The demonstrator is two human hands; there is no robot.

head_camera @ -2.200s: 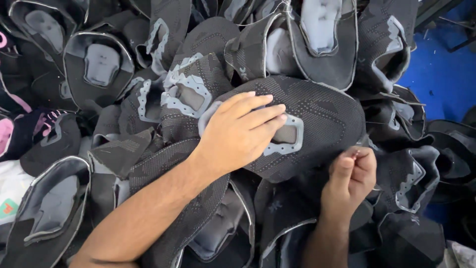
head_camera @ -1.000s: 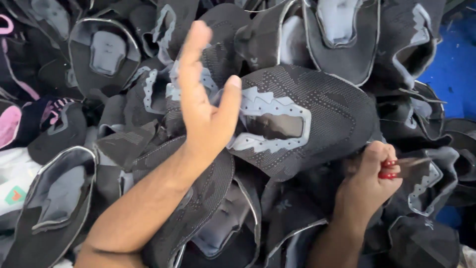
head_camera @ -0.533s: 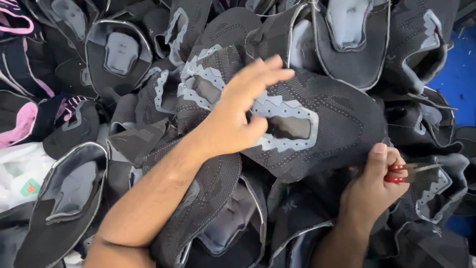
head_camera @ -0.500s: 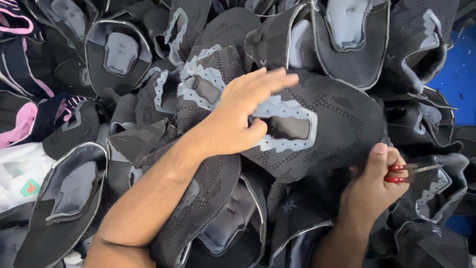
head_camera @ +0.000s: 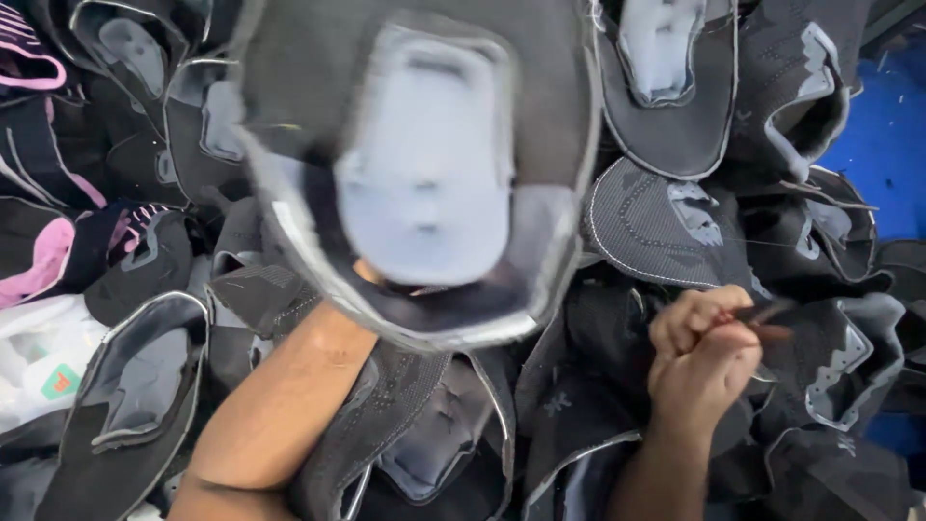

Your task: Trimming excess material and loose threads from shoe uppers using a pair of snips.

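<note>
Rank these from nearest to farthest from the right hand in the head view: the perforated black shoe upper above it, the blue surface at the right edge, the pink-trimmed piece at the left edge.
From the right hand:
1. Perforated black shoe upper, just above the hand.
2. Blue surface, up at the right edge.
3. Pink-trimmed piece, far across at the left edge.

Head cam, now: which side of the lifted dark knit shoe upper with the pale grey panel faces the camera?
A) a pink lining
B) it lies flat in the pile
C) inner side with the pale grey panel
C: the lifted dark knit shoe upper, raised over the left forearm, shows its pale grey panel to the camera, motion-blurred.
</note>
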